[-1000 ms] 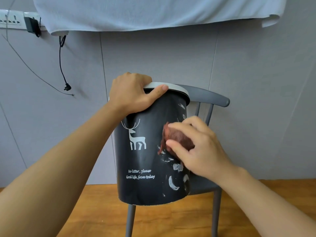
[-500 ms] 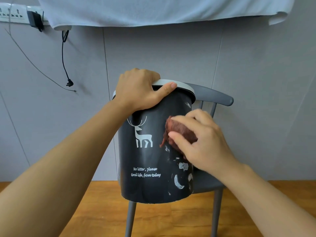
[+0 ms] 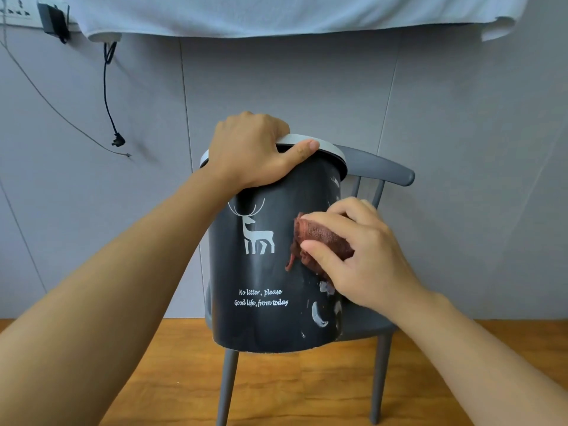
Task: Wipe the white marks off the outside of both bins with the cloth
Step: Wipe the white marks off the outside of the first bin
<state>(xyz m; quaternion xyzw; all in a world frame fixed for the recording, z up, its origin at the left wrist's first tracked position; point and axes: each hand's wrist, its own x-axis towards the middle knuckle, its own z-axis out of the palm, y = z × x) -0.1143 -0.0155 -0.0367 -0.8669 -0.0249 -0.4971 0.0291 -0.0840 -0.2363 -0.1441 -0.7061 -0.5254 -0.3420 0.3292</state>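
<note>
On the grey chair point(image 3: 378, 172), the black bin point(image 3: 270, 272) is being gripped at its rim by the left hand point(image 3: 252, 149), while the brown cloth point(image 3: 319, 238) is being pinched against its side, seemingly over white marks point(image 3: 318, 313), by the right hand point(image 3: 362, 253).

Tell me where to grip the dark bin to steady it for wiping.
Grip the white rim of the dark bin from above, as the left hand does: the rim gives a lip for curled fingers, and it keeps the marked side clear for the cloth.

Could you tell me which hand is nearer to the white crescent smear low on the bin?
Right. The right hand presses the cloth just above the smear; the left hand grips the rim.
</note>
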